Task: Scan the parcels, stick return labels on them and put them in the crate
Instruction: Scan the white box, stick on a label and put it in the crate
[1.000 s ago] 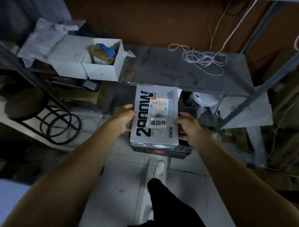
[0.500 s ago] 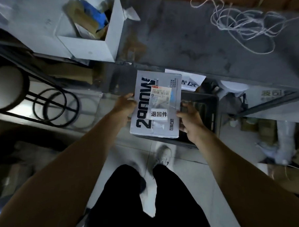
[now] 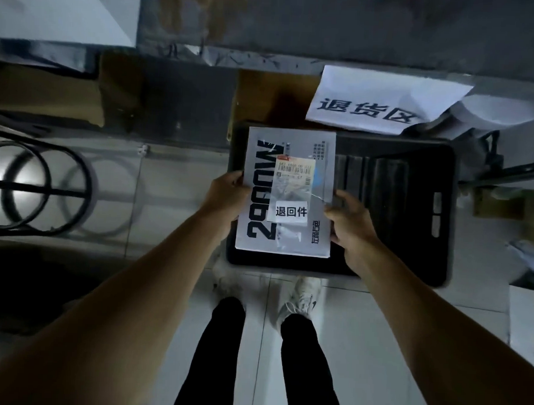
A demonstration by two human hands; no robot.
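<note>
A flat grey parcel [image 3: 319, 235] with large black lettering hangs over the left half of a black plastic crate [image 3: 412, 208] that stands on the floor. A white return label [image 3: 290, 211] and a shipping label [image 3: 294, 173] are stuck on the parcel's top. My left hand [image 3: 226, 197] grips its left edge. My right hand [image 3: 350, 224] grips its right edge. The crate's ribbed floor shows to the right of the parcel.
A white paper sign [image 3: 377, 103] with black characters hangs from the grey shelf [image 3: 328, 21] above the crate. A metal stool frame [image 3: 37, 186] stands on the tiled floor at the left. My legs and white shoes [image 3: 301, 298] are just before the crate.
My view has tipped down and closer. Both hands have carried the parcel from the shelf's edge down to above the crate's left half.
</note>
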